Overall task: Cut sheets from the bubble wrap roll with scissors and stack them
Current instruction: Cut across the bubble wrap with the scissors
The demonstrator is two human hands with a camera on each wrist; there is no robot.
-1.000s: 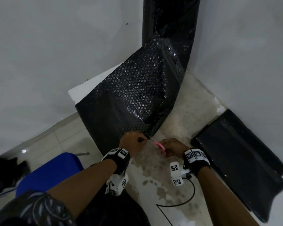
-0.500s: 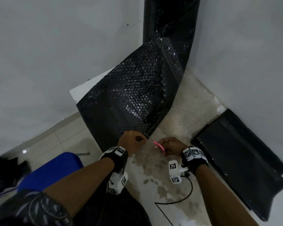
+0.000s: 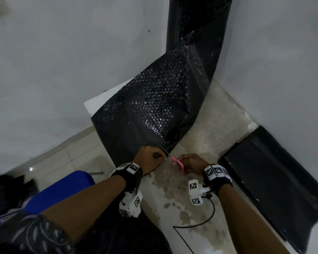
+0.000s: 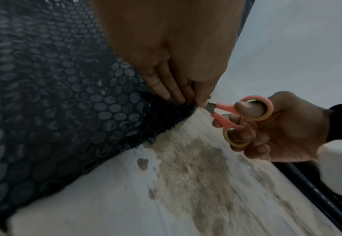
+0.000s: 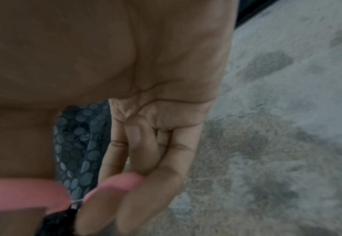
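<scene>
Left hand (image 3: pixel 151 158): our fingers (image 4: pixel 172 89) pinch the bubble wrap (image 3: pixel 151 114) edge.
Right hand (image 3: pixel 193 165): our fingers grip the scissors (image 4: pixel 240 116), blades at that edge.

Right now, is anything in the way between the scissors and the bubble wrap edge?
Nothing visible. The right hand holds the scissors with the blades already at the corner of the bubble wrap, where the left hand pinches it. Only bare floor lies below.

No readable text, brand or number anywhere; only black-and-white square code markers on the wrist straps (image 3: pixel 216 173) and white camera housings (image 3: pixel 194 193).
</scene>
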